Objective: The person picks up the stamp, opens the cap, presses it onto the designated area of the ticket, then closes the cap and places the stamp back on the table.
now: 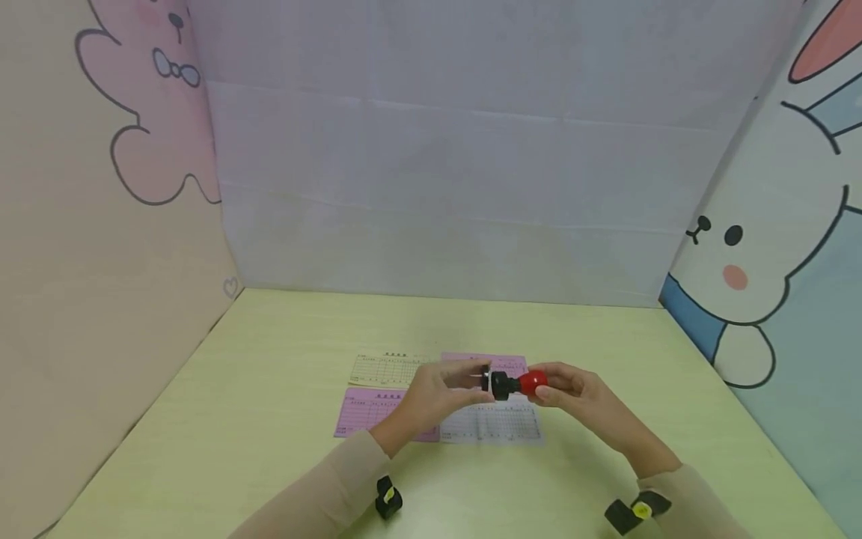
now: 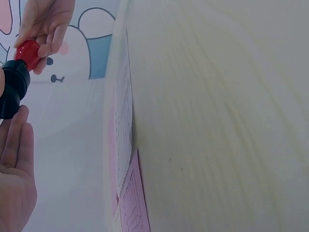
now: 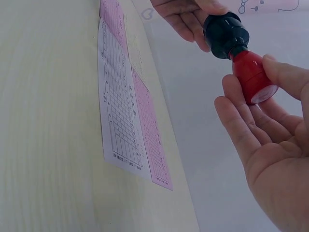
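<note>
A stamp with a red knob handle [image 1: 534,382] and a round black base [image 1: 500,385] is held level above several printed slips. My left hand [image 1: 431,393] pinches the black end between thumb and fingers. On the other side, my right hand [image 1: 582,389] grips the red knob with its thumb and fingertips. The right wrist view shows the flat end of the red handle [image 3: 251,79] tilted downward and the black base [image 3: 226,35] by the left fingers. The stamping face is hidden.
Beneath the hands lie a yellow slip [image 1: 384,370], a pink slip [image 1: 364,412], another pink slip [image 1: 485,359] and a white slip [image 1: 491,430], edge to edge on the pale wood table [image 1: 222,419]. Cloth walls [image 1: 458,187] bound the table at the back and sides.
</note>
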Action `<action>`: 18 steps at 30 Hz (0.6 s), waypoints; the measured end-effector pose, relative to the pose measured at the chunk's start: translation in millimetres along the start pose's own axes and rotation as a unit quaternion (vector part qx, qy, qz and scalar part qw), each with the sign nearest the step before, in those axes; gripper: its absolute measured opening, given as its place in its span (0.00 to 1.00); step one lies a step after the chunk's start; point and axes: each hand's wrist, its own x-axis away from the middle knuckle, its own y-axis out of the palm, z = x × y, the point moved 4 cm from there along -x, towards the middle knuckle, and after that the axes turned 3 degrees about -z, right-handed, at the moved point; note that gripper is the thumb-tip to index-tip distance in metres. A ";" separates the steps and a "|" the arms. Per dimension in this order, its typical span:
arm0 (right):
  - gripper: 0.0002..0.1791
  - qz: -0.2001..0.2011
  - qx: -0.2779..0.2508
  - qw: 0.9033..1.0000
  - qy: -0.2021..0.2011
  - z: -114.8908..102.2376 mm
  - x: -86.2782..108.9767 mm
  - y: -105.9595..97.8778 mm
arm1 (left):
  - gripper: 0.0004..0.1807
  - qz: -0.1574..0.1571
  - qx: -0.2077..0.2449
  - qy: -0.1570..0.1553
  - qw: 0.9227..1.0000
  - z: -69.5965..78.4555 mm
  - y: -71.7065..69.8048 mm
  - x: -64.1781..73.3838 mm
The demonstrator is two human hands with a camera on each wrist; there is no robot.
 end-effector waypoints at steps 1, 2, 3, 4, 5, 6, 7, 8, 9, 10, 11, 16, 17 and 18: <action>0.28 0.001 -0.002 1.000 0.002 0.5 0.8 -0.6 | 0.27 -0.001 0.003 0.001 1.000 0.4 0.1 -0.7; 0.28 0.001 -0.004 1.000 0.003 1.0 1.5 -1.2 | 0.27 -0.002 0.007 0.002 1.000 0.5 0.2 -1.3; 0.29 0.003 -0.007 1.000 0.004 1.4 2.2 -1.7 | 0.27 -0.002 0.010 0.004 1.000 0.6 0.2 -1.8; 0.29 0.004 -0.009 1.000 0.005 1.9 2.3 -2.0 | 0.27 -0.001 0.010 0.003 1.000 0.4 -0.6 -1.9; 0.29 0.005 -0.010 1.000 0.005 2.3 2.4 -2.2 | 0.27 0.001 0.014 -0.001 1.000 -0.1 -1.2 -2.0; 0.29 0.007 -0.011 1.000 0.005 2.7 2.5 -2.4 | 0.28 0.003 0.018 -0.006 1.000 -0.9 -1.8 -2.0; 0.28 0.010 -0.013 1.000 0.008 3.2 2.7 -2.8 | 0.28 0.003 0.023 -0.012 1.000 -1.8 -2.4 -2.0; 0.29 0.010 -0.014 1.000 0.009 3.7 2.8 -2.9 | 0.28 0.005 0.024 -0.018 1.000 -2.6 -3.0 -2.0; 0.29 0.011 -0.014 1.000 0.010 3.7 3.2 -3.0 | 0.29 0.008 0.028 -0.023 0.999 -3.5 -3.7 -1.8; 0.29 0.011 -0.014 1.000 0.011 3.9 3.2 -3.0 | 0.29 0.009 0.033 -0.026 0.999 -4.2 -4.3 -1.8; 0.29 0.012 -0.014 1.000 0.012 4.0 3.2 -3.1 | 0.29 0.011 0.040 -0.028 0.999 -4.8 -4.9 -1.8; 0.29 0.022 -0.011 0.999 0.021 4.5 2.8 -4.4 | 0.29 0.014 0.047 -0.026 0.998 -5.9 -6.7 -2.2; 0.29 0.023 -0.011 0.999 0.023 4.6 2.8 -4.8 | 0.29 0.015 0.047 -0.027 0.998 -6.2 -6.8 -2.2; 0.29 0.023 -0.007 0.999 0.024 4.7 3.0 -5.0 | 0.29 0.016 0.047 -0.027 0.998 -6.4 -6.9 -2.2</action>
